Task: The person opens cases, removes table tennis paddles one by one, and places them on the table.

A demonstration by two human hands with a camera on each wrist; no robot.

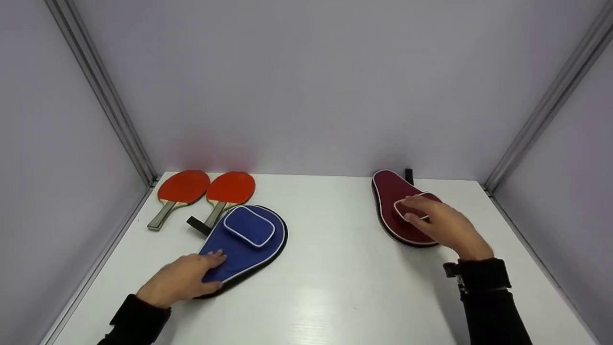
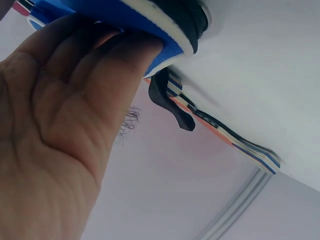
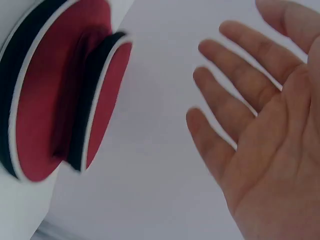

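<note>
On the left of the table lies a blue table tennis paddle case (image 1: 246, 258) with white piping and a small pocket (image 1: 250, 226). My left hand (image 1: 184, 278) rests on its narrow near end, fingers laid fairly straight over the top. In the left wrist view the blue case (image 2: 167, 25) hides those fingertips. A dark red paddle case (image 1: 390, 191) lies at the right, also with a pocket. Above that pocket hovers my right hand (image 1: 445, 223), holding nothing. The right wrist view shows this hand (image 3: 270, 135) with spread fingers, apart from the red case (image 3: 45, 115).
Two red paddles with wooden handles, a left one (image 1: 184, 186) and a right one (image 1: 232, 187), lie at the back left. The blue case partly overlaps the right paddle's handle. Grey-white panels (image 1: 306, 86) enclose the white table (image 1: 325, 268) at the back and sides.
</note>
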